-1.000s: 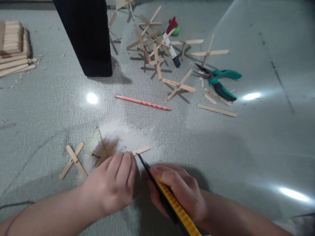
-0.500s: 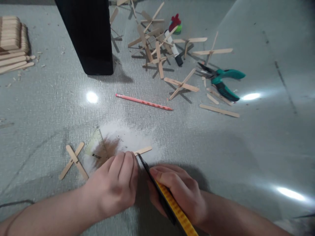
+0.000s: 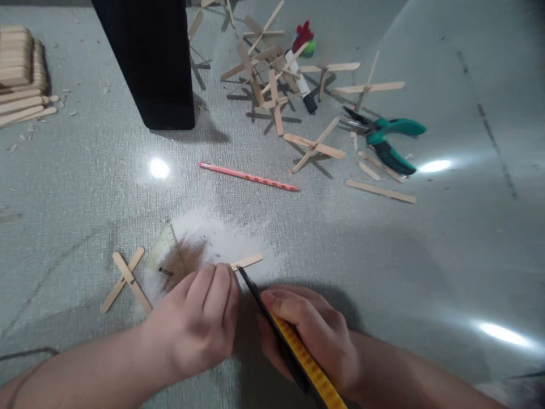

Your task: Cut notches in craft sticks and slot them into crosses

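My left hand (image 3: 200, 321) is closed around one end of a wooden craft stick (image 3: 252, 261), whose other end sticks out past the fingers to the right. In my right hand (image 3: 313, 335) is a yellow and black utility knife (image 3: 300, 349), gripped along its handle. Its dark blade tip rests on the stick, close beside my left fingertips. Behind my left hand lies a clear triangular ruler (image 3: 159, 250) on a pale, worn patch of the table. To the left of that, two craft sticks are joined in a cross (image 3: 126, 277).
A pink pencil (image 3: 251, 177) lies beyond my hands. Farther back are several crossed sticks (image 3: 314, 146), a white marker (image 3: 301, 82) and green-handled pliers (image 3: 389, 142). A black upright object (image 3: 162, 74) stands near a stack of craft sticks (image 3: 21, 62). One loose stick (image 3: 380, 191) lies right.
The knife and my right hand have shifted very slightly down and to the right. My left hand and the stick stay nearly where they were.
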The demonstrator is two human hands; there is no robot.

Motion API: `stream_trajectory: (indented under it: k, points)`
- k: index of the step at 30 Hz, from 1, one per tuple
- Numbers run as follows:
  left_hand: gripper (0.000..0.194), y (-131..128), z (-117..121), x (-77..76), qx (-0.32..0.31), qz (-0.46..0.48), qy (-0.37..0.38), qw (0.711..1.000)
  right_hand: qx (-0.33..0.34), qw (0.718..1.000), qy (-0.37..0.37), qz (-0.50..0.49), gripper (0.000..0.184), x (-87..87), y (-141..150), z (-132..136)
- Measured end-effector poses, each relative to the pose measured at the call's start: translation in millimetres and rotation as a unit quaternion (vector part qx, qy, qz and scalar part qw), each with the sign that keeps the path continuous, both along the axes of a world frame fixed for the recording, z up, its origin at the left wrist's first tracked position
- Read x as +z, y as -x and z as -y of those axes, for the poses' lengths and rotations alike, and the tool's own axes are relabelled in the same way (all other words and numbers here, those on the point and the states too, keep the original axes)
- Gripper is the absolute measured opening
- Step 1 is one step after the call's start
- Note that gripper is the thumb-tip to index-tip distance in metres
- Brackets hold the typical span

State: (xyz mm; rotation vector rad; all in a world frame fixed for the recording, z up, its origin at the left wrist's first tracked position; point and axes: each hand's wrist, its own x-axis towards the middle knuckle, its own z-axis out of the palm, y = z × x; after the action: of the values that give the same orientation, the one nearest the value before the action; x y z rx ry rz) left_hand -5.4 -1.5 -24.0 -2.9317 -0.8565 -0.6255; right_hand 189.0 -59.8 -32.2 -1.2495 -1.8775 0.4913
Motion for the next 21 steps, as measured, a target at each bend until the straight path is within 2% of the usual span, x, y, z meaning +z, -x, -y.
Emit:
stream_trajectory:
  k: [4,11,14,17,21]
  points:
    - [0.025,-0.7,0.0,1.5,0.015,0.004,-0.003,1.0,0.013,1.0,-0.003,-0.006,0.014,0.0,-0.2,-1.2]
    - [0.026,-2.9,3.1,-5.1,0.015,-0.002,-0.044,0.999,0.074,0.996,0.014,-0.04,0.016,-2.1,0.7,-5.1]
    - [0.026,-2.3,2.6,-2.8,0.009,-0.012,-0.061,0.998,0.091,0.994,0.02,-0.062,0.009,-2.0,0.8,-7.5]
    - [0.024,-0.1,1.3,1.6,-0.001,-0.023,-0.063,0.998,0.101,0.99,0.035,-0.094,0.01,0.7,0.9,-10.0]
    - [0.025,1.0,0.4,3.7,-0.007,-0.032,-0.063,0.998,0.094,0.992,0.035,-0.074,0.011,4.0,1.2,-11.6]
